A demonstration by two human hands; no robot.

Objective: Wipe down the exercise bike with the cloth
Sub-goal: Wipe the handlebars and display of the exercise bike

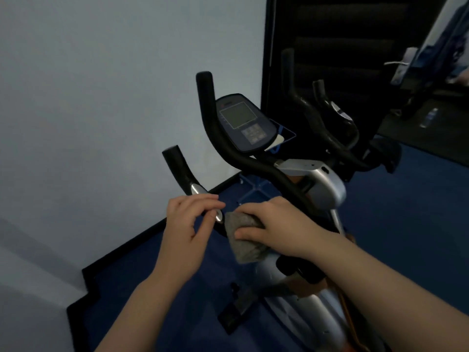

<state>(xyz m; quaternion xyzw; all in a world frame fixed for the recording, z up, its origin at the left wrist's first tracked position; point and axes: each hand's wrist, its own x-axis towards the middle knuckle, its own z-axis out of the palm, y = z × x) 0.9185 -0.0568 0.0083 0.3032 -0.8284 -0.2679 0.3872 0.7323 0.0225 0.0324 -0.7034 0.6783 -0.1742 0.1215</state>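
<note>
Grey fuzzy cloth (245,240) bunched against the near black foam handlebar (186,177) of the silver-and-black exercise bike (317,184), which stands on blue carpet floor (406,224). My right hand (274,224) grips the cloth, thumb under. My left hand (189,224) is beside it, fingers loose, holding nothing, tips by the chrome sensor (218,215). Dark console screen (243,121) above.

There is one exercise bike (322,189), straight ahead of both hands, with two black handlebar arms (206,110) rising above the hands and one console (245,121) beyond them. One grey cloth (245,241) sits under the right hand (275,224), and the left hand (189,224) beside it makes two hands. One pedal (237,311) lies below the hands, between the forearms.
</note>
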